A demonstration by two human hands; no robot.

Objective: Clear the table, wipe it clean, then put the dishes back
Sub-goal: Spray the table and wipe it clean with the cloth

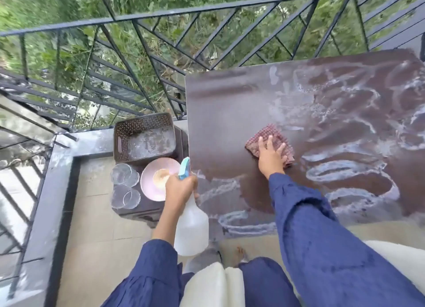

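Brown tabletop (230, 104) across right half of frame, wet, no dishes on it. White foamy swirls over its right part & along lower edge; left part smoother, w/ fewer streaks. Red-pink waffle-weave cloth (268, 133) lying flat on tabletop, centre-right of frame, just left of the foam swirls. R hand (271, 155) on top of cloth, fingers spread & straight, palm pressed down on it. Blue sleeve (322, 237) running from wrist to lower right corner.

L hand (179, 189) at lower-left corner of tabletop, fingers curled round neck of a translucent white spray bottle (192, 226). Bottle body hanging below the hand, its light-blue trigger head (184, 168) poking up above the fist, right at table edge.

Left of table, lower down: dark stool (138, 211) carrying the dishes. Pink bowl (156, 180) w/ pale residue in the middle, partly behind L hand. Clear round glass dishes (125, 174) overlapping just left of bowl; exact count hard to tell. Brown perforated basket (145, 138) just above them in frame, inside dusty white.

Beige floor tiles (99, 237) at lower left. Dark metal railing (138, 19) w/ diagonal bars across top & left; greenery (46, 7) behind it. White cushion (213, 283) at bottom centre.
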